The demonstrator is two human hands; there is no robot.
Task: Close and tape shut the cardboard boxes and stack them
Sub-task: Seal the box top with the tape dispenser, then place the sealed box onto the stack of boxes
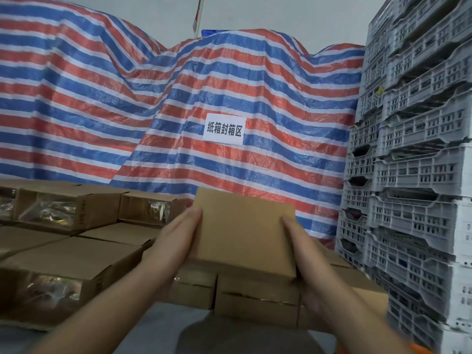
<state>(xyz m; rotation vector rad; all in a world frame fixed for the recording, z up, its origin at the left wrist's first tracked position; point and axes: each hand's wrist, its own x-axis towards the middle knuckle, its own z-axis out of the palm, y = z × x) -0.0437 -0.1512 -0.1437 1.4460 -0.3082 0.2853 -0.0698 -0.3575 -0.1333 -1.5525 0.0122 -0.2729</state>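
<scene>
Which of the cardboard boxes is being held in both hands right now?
The plain box lifted at centre, pressed between the left hand and right hand; the others rest in stacks.

Lighting: dim, even, diffuse; source not visible. Shadows: soft, a dark patch on the floor below the stacked cartons (255, 300). Glare: tape sheen on cartons left of that stack. Sharpness: mild overall softness. Distortion: wide-angle bowing, grey crates (413, 154) leaning at frame edge.

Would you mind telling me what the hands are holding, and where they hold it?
A cardboard box, pressed between the left hand and right hand, flat against its opposite side edges.
</scene>
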